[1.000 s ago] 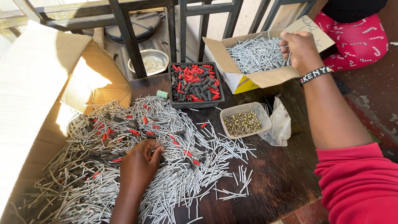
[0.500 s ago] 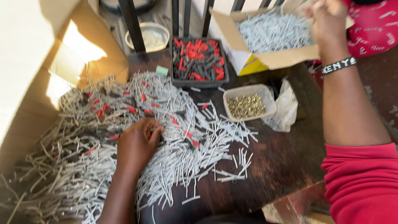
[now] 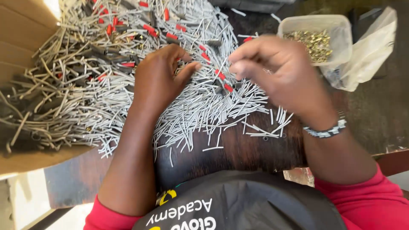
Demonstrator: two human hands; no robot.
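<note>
Hands meet over the heap of grey tubes (image 3: pixel 128 81) that covers the dark wooden table (image 3: pixel 238 149). The left hand (image 3: pixel 159 79) lies on the heap with fingers curled together; whether they pinch anything cannot be told. At three o'clock from it, the right hand (image 3: pixel 277 74) is raised, thumb and forefinger closed on one thin grey tube (image 3: pixel 222 66) that slants toward eleven o'clock. Short red sleeves (image 3: pixel 149 29) are scattered through the pile. At one o'clock from the right hand stands a clear tub (image 3: pixel 338 40) of small brass pieces (image 3: pixel 315 42), touching a crumpled plastic bag (image 3: pixel 370 47). A cardboard flap (image 3: pixel 21 34) borders the heap at nine o'clock.
</note>
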